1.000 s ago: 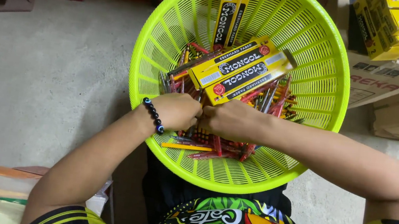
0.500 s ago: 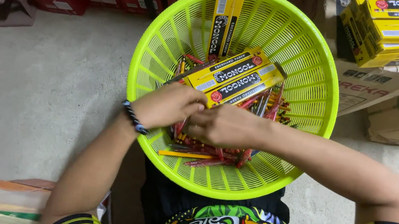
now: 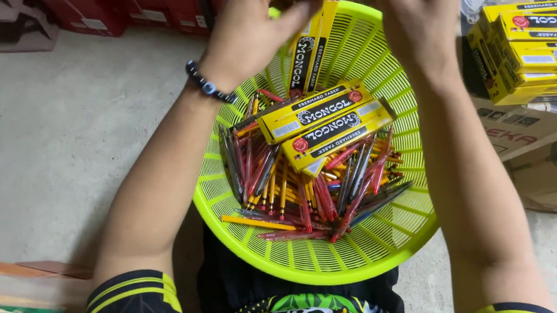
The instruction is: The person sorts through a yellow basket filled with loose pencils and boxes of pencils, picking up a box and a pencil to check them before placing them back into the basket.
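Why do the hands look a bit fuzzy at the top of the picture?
In the head view, the left hand and right hand sit close to the camera at the top edge, slightly soft and partly cut off; the green basket and yellow boxes look sharp; light is even, with a soft shadow beside the basket on the floor, and no strong glare.

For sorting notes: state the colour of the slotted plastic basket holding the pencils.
Bright lime green, seen clearly in the head view: round slotted plastic basket.
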